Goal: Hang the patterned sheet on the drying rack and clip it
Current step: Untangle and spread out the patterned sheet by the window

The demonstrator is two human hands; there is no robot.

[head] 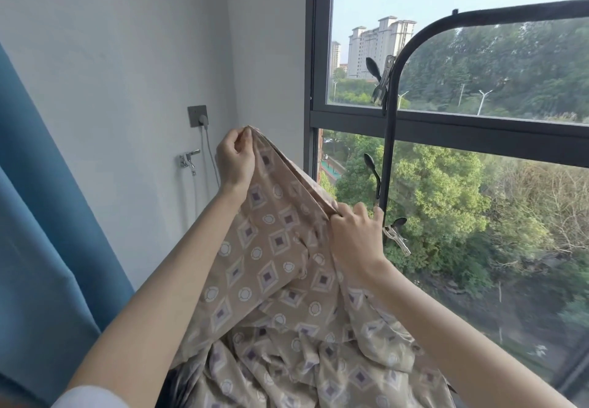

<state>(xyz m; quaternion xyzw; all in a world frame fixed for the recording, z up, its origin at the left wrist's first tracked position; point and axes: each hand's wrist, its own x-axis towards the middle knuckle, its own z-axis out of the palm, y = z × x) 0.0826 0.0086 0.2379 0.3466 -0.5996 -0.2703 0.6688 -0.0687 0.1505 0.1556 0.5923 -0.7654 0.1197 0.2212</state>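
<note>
The patterned sheet [271,280] is beige with purple diamonds and white rings, and it hangs bunched below my raised arms. My left hand [236,160] pinches its top corner, held up near the wall. Lower and to the right, my right hand [353,235] grips the sheet's folded edge, just left of the drying rack's black upright [389,140]. The rack's curved top bar [478,17] runs off to the right, bare of cloth. Three metal clips with black handles sit on the upright: one high [381,84], one in the middle [373,173], one low [396,235] beside my right hand.
A large window with a dark frame [446,124] stands behind the rack, trees and buildings beyond. The white wall at left carries a socket with a plugged cable [199,116] and a tap [188,159]. A blue curtain [47,232] hangs at far left.
</note>
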